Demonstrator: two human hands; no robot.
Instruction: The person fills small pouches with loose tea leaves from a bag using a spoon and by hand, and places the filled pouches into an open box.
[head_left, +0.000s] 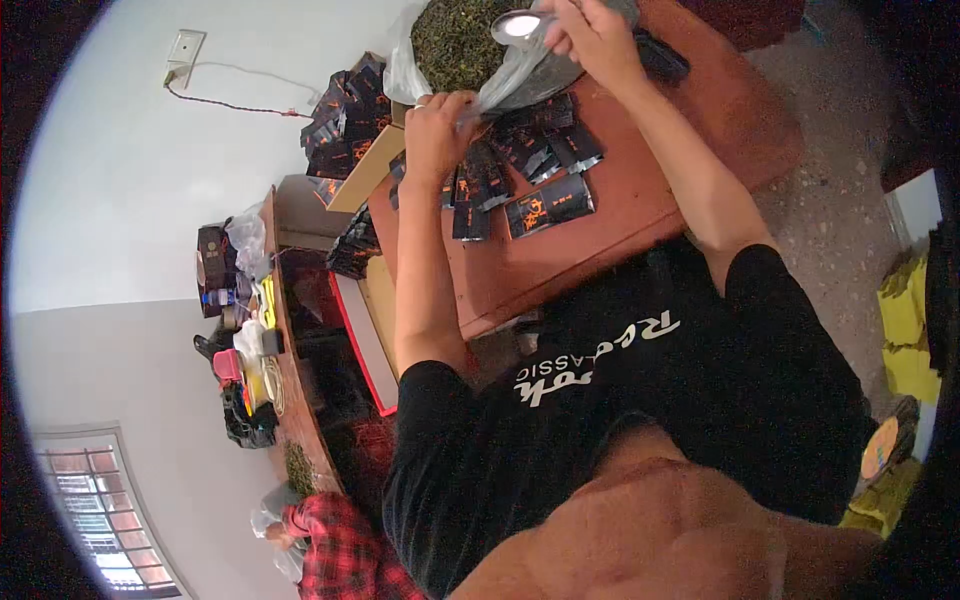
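Both arms (425, 270) outstretched; right grip (592, 42) on spoon (518, 26), left grip (438, 132) on bag (403, 76).

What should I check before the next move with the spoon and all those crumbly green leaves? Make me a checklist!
1. Spoon held in the right hand: ok.
2. Bag open, with the green leaves showing: ok.
3. Left hand at the bag's edge: ok, but whether it grips tightly, cannot tell.
4. Leaves in the spoon: cannot tell, its bowl shines too brightly.
5. Black packets close by on the reddish table: ok.
6. A packet held up ready in a hand: not ok, I see none held up.
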